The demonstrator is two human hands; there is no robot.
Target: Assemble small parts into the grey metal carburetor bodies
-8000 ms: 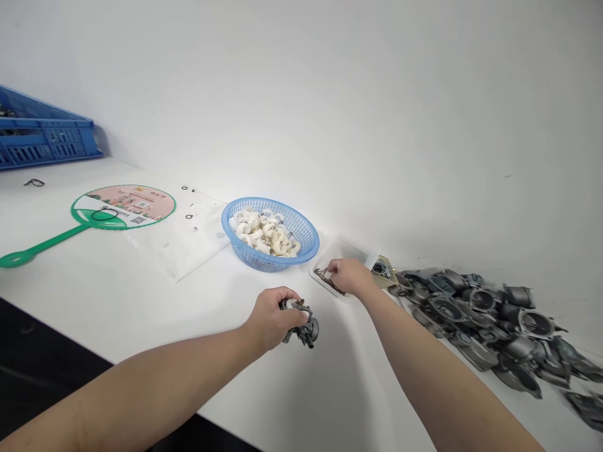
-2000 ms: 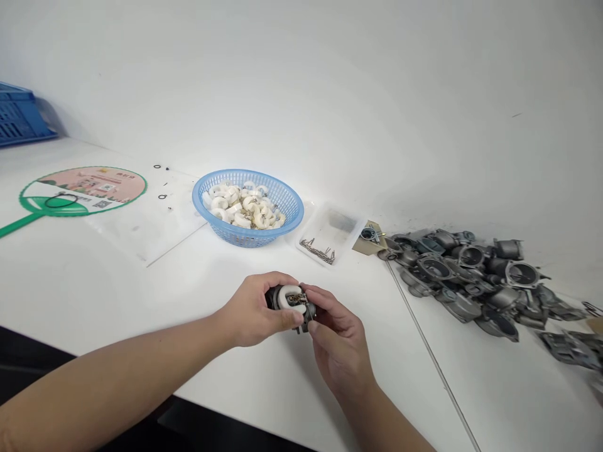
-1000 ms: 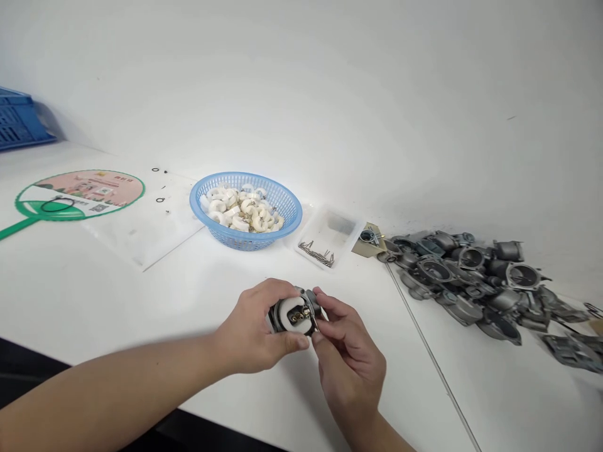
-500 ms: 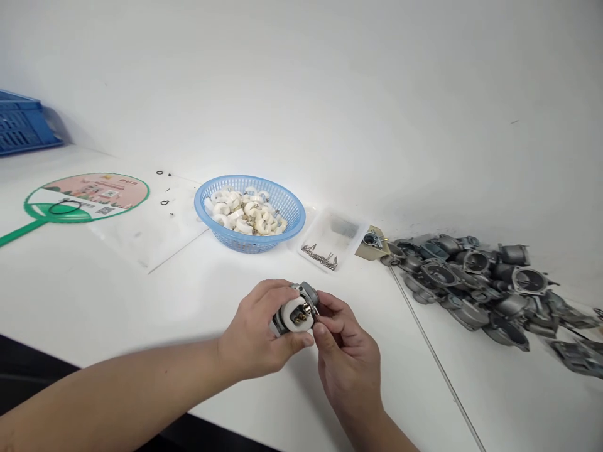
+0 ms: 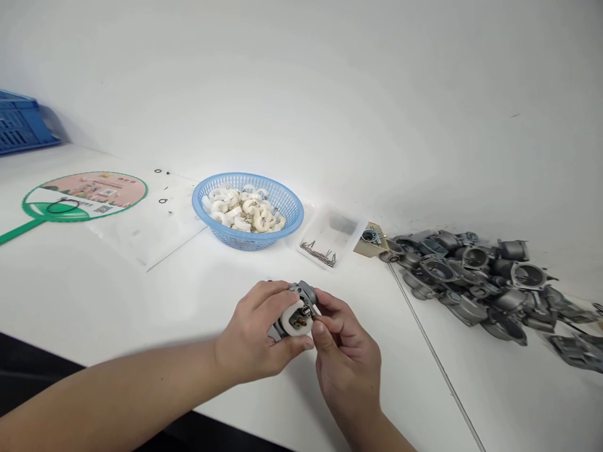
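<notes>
A grey metal carburetor body (image 5: pixel 307 292) is gripped in my left hand (image 5: pixel 259 326), its open side with brass parts turned up. Seated on that side is a white plastic float (image 5: pixel 288 325), C-shaped, pressed by my left thumb and fingers. At the float's right edge, my right hand (image 5: pixel 346 345) has thumb and forefinger pinched together against the carburetor; whatever is between those fingertips is too small and covered to make out. Beyond the hands, a blue basket (image 5: pixel 201 212) holds several more white floats (image 5: pixel 226 204). Beside it, thin metal pins (image 5: pixel 318 253) lie in a clear tray (image 5: pixel 351 242).
Grey carburetor bodies (image 5: pixel 471 276) are heaped on the right, next to a small cardboard box (image 5: pixel 370 248). On the left lie a green-rimmed hand fan (image 5: pixel 94 191) and small black rings (image 5: pixel 162 201). A blue crate (image 5: pixel 21 122) stands at the far left.
Both hands keep nearly the same grip on the carburetor and float. The carburetor has tilted very slightly, and the whole view has shifted a little.
</notes>
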